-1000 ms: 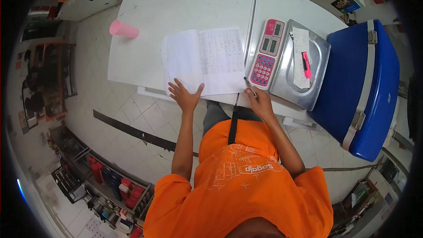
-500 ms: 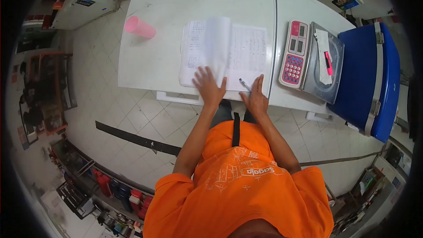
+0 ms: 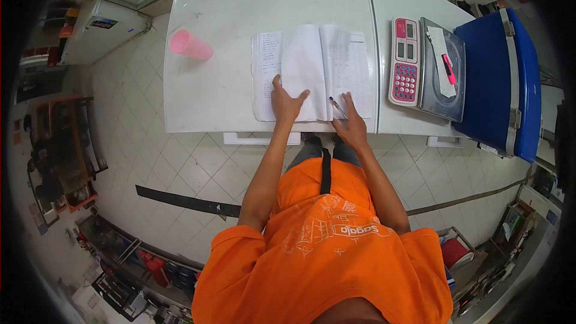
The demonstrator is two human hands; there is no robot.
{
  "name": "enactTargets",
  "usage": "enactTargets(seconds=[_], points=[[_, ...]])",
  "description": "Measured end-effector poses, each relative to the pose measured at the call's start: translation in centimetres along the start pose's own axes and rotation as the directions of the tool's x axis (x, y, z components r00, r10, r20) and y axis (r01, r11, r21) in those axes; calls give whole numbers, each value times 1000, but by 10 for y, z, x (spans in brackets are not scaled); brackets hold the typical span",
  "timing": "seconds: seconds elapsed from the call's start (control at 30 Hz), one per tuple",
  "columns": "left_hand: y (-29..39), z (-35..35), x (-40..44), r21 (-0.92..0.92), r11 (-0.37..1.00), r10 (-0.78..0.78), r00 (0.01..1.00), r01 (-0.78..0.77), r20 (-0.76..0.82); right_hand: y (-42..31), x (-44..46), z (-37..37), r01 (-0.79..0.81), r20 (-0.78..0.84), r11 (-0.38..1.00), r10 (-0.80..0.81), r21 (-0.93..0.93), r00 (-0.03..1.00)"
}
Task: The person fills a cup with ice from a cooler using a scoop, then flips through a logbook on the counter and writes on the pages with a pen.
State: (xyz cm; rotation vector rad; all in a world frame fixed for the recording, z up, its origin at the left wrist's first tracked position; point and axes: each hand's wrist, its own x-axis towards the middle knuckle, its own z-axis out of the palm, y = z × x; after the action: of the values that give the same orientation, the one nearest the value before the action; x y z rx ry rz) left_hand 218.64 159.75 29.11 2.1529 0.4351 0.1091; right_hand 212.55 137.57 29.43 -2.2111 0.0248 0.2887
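Observation:
An open notebook [image 3: 303, 60] with written pages lies on the white tabletop [image 3: 234, 6], one page partly raised near its middle. My left hand [image 3: 287, 103] rests on its left part, thumb spread from the fingers, touching the pages. At the notebook's lower right, my right hand [image 3: 353, 123] holds a pen [image 3: 337, 105] that points up and to the left, with its fingers stretched over the page.
A pink cup [image 3: 191, 45] lies at the table's left. To the right are a pink-framed keypad display [image 3: 404, 60], a metal scale plate [image 3: 447, 99] bearing a paper slip [image 3: 438, 54] and pink marker [image 3: 449, 69], and a blue cooler box [image 3: 489, 78].
A page has been turned from the left toward the right. My left hand moved onto the left page, and my right hand shifted onto the lower right page with the pen.

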Motion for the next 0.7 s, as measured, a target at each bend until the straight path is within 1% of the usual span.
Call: enactTargets(seconds=[0.03, 0.13, 0.23, 0.27, 0.33, 0.37, 0.4, 0.43, 0.5, 0.53, 0.63, 0.7], points=[[-4, -1, 5, -104, 994, -32, 999, 33, 7, 1, 5, 3, -3, 22, 998, 1, 63, 1000], [1, -16, 9, -236, 971, -30, 998, 40, 47, 9, 13, 15, 162, -38, 987, -162, -14, 986], [8, -39, 7, -190, 982, -18, 999, 8, -48, -28, 10, 7, -75, -158, 995, 84, 65, 984], [0, -44, 8, -149, 989, 6, 998, -17, -70, -30, 11, 8, -90, -189, 996, 91, 15, 978], [-32, -43, 10, 28, 998, 65, 986, -62, -155, -33, 16, 8, -126, -256, 989, 101, -84, 961], [-29, -46, 9, 116, 990, 100, 976, -79, -191, -35, 19, 8, -119, -256, 990, 94, -82, 962], [-24, -44, 7, -71, 991, 86, 944, -114, -318, -37, 21, 9, -115, -259, 990, 91, -81, 962], [-21, -45, 3, -102, 992, 41, 949, -76, -313, -38, 24, 8, -113, -262, 990, 88, -80, 961], [-2, -56, 1, -166, 986, -49, 953, -1, -300, -36, 38, 2, -251, -150, 964, 261, 82, 954], [-11, -51, 3, -82, 991, 62, 919, -101, -389, -35, 44, 1, -321, -79, 934, 335, 157, 939], [-29, -47, 8, -49, 993, 77, 921, -103, -381, -66, 53, -19, -315, 20, 934, 317, 170, 948], [-34, -44, 12, -70, 994, 53, 930, -84, -364, -42, 68, -2, -283, 98, 904, 266, 319, 959]])
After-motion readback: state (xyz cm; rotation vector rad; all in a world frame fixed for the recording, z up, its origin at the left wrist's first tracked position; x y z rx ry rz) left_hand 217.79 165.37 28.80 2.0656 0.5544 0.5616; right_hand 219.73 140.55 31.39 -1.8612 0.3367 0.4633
